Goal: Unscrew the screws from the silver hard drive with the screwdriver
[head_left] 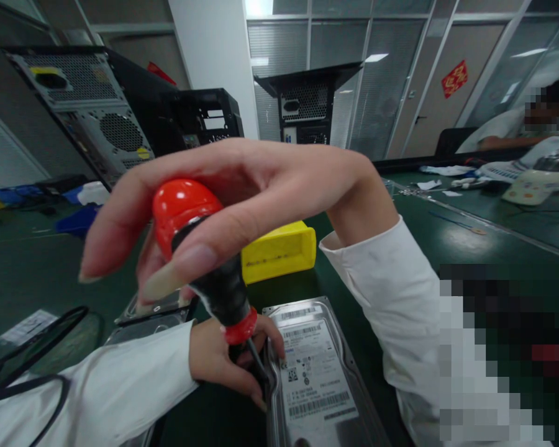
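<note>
My right hand (270,186) is closed around the red and black handle of a screwdriver (221,279), which tilts with its shaft pointing down and to the right. The shaft reaches the left edge of a silver hard drive (314,372) with a printed label. On that same edge, my left hand (233,360) grips the drive, thumb and fingers close about the shaft. The screwdriver's tip is hidden, so I cannot tell what it touches. Behind the drive stands a yellow plastic bin (279,251). More drives (156,320) lie partly hidden behind my left forearm.
Computer cases (121,118) stand at the back left, and another case (305,108) at the back centre. A black cable (51,338) loops over my left sleeve. At the far right sits a person (503,133), near a pale device (528,186) on the green table (419,248).
</note>
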`<state>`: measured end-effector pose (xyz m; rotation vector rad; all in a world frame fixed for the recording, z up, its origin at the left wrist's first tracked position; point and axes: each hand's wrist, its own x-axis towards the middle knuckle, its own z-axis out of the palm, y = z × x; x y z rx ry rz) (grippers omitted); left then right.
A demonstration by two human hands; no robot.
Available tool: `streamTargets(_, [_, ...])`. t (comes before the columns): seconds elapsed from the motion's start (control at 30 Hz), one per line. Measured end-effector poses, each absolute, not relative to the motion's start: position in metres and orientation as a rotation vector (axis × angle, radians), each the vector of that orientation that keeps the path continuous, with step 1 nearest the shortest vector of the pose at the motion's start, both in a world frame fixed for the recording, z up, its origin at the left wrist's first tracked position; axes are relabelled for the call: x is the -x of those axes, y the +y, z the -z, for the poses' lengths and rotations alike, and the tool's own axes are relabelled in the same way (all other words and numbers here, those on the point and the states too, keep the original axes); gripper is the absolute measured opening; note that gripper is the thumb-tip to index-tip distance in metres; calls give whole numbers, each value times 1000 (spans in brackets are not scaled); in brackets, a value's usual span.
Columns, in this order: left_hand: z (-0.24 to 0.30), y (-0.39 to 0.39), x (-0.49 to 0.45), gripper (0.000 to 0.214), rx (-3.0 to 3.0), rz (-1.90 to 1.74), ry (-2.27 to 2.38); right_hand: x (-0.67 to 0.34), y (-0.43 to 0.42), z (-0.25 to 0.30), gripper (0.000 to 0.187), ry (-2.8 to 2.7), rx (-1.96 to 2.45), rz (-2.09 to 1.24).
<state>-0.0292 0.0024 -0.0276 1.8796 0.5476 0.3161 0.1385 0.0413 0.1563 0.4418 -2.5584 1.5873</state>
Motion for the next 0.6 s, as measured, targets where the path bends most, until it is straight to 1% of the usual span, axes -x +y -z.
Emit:
streamTargets(0.07, [27,2,29,43,-1886,-320,541,-140,46,-158,35,-2695,-386,-1241])
streamTargets(0.13, [25,1,28,42,-1900,-331,536,-140,49,-156,35,-2693,-360,-1095])
streamTargets(0.2, [23,0,27,42,-1918,-334,526,-139,51,-151,30,-2648,-374,-1150])
streamTargets(0.37, [26,1,27,43,-1897,-298,554,-128,45,-142,22,-2553,-481,-1459])
streamTargets(0.43, [29,1,28,44,-1898,-304,580,-124,35,-143,22,-2502,-392,-1534])
streamTargets(0.53, [29,2,28,44,-1893,-335,599,-119,15,-147,31,-2535,-106,-1447])
streamTargets(0.6, [28,1,27,43,-1898,-338,603,-117,4,-149,34,-2568,-58,-1316])
